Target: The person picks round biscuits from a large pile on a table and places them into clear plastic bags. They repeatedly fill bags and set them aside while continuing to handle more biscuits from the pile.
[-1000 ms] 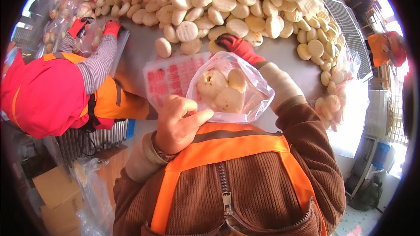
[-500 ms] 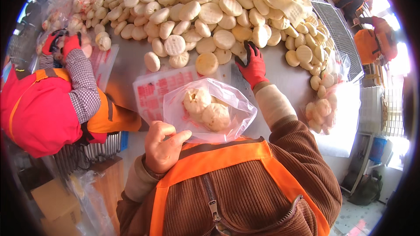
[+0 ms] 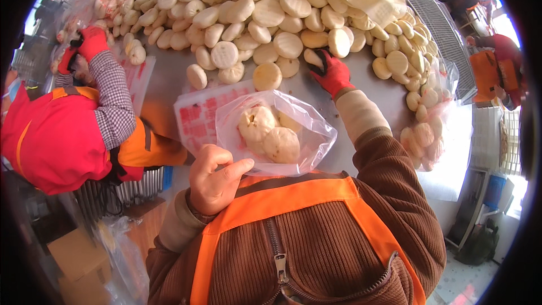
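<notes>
My bare left hand pinches the near left rim of a clear plastic bag. The bag lies with its mouth spread and holds a few pale stuffed buns, one with a pleated top. My right hand, in a red and black glove, is at the front edge of a big heap of round, flattish buns. Its thumb and fingers are closed around a pale bun, partly hidden by the glove. Left of it, a yellowish bun rests on the metal table.
A stack of flat bags with red print lies left of my bag. Filled bags of buns sit at the right edge. At left, a co-worker in red and orange handles bagged buns. A wire rack stands at far right.
My right hand has closed on a bun at the heap's edge and drawn back slightly to the right. My left hand stays at the bag's rim. The co-worker's hands have shifted.
</notes>
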Demonstrator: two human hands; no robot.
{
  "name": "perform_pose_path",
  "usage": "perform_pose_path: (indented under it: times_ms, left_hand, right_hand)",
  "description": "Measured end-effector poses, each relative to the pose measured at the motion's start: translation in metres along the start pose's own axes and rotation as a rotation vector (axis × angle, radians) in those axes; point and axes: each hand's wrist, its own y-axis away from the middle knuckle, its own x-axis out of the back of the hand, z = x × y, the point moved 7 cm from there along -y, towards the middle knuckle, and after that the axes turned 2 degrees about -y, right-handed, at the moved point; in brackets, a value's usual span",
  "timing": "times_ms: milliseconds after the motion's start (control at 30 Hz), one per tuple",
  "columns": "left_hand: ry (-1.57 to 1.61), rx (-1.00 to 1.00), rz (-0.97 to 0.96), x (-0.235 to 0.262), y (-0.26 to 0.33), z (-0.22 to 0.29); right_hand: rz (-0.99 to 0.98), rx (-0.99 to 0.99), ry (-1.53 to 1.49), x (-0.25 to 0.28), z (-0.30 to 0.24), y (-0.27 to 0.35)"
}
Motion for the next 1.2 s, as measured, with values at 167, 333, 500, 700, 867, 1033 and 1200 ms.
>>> perform_pose_path:
  times_ms: [167,333,500,700,867,1033,1200]
  left_hand:
    - [0.014,0.019,0.037,0.004,0.006,-0.002]
    - [0.012,0.038,0.036,0.005,0.009,-0.006]
    - [0.041,-0.006,0.025,-0.002,0.001,-0.001]
    - [0.055,-0.063,0.025,-0.003,-0.004,0.004]
    - [0.033,-0.084,0.032,-0.004,-0.003,-0.001]
    - [0.024,-0.053,0.027,-0.007,-0.008,-0.004]
    - [0.030,-0.031,0.029,-0.010,-0.011,-0.005]
  right_hand:
    - [-0.146,-0.198,-0.653,-0.029,0.027,0.007]
    - [-0.131,-0.680,-1.596,0.004,-0.001,0.058]
    - [-0.355,0.211,-1.461,0.155,-0.111,0.098]
    - [0.001,0.073,-1.265,0.178,-0.078,0.056]
    - [0.050,-0.187,-0.123,0.081,0.003,0.023]
    - [0.284,-0.420,-0.280,0.034,0.044,-0.001]
    - [0.029,-0.240,-0.459,0.072,0.054,-0.018]
